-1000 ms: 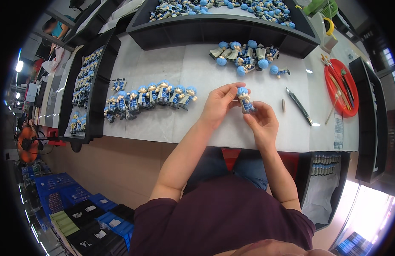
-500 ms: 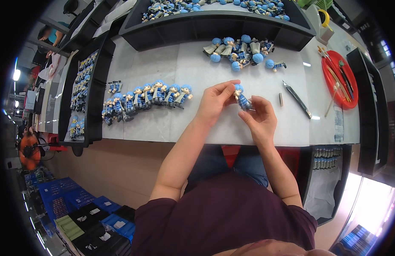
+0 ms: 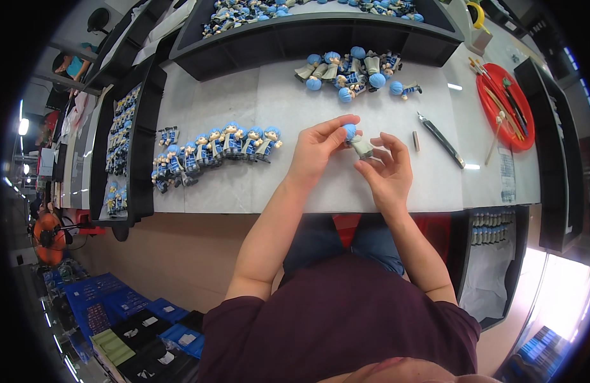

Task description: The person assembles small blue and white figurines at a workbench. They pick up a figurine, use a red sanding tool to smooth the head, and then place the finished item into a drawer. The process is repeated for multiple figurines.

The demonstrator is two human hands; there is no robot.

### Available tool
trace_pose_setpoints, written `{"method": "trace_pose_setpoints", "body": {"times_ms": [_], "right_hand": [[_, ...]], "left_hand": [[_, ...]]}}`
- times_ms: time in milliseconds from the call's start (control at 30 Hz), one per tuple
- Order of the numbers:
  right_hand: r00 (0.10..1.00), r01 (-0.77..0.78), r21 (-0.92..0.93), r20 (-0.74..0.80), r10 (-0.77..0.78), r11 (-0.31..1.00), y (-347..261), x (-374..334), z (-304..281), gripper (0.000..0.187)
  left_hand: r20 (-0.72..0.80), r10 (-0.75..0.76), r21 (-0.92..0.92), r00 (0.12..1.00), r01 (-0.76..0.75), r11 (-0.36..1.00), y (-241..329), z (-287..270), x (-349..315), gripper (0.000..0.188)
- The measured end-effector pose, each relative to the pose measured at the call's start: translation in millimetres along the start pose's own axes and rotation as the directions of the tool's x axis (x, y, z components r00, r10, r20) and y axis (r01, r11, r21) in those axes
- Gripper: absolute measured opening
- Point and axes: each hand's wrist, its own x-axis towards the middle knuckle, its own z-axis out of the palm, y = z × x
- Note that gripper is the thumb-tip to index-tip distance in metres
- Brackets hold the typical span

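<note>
Above the table in front of me, my left hand (image 3: 322, 142) pinches a small blue-haired figurine (image 3: 361, 148) by its head, between thumb and fingers. The figurine tilts, and its pale grey cape side now shows. Close to its lower end is my right hand (image 3: 390, 171), thumb and fingers curved and apart; whether a fingertip touches the figurine I cannot tell. To the left stands a curved row of similar figurines (image 3: 231, 139). Beyond my hands lies a loose pile of them (image 3: 351, 80), with one single figurine (image 3: 406, 90) lying at its right.
A black-handled craft knife (image 3: 443, 142) and a short small cylinder (image 3: 416, 141) lie right of my hands. Further right is a red oval tray (image 3: 526, 135) with brushes. Black bins of figurines stand at the back (image 3: 269, 46), left (image 3: 142, 147) and lower right (image 3: 513, 281).
The figurine has been turned in my left hand from its blue front to its grey cape side. My right-hand fingers have spread away from it a little. The whole view has shifted slightly.
</note>
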Motion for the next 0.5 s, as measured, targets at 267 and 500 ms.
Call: {"method": "trace_pose_setpoints", "body": {"times_ms": [267,500], "right_hand": [[0.999,-0.046,-0.008,0.019,0.047,0.999,2.2,-1.6,1.1,0.058],[1.0,-0.024,-0.059,0.014,0.025,0.998,1.2,-3.0,-4.4,0.046]], "left_hand": [[0.069,0.135,-0.077,0.988,-0.13,0.989,-3.3,-4.1,-1.7,0.033],[0.078,0.163,-0.113,0.983,-0.154,0.982,-2.5,0.7,-0.4,0.033]]}}
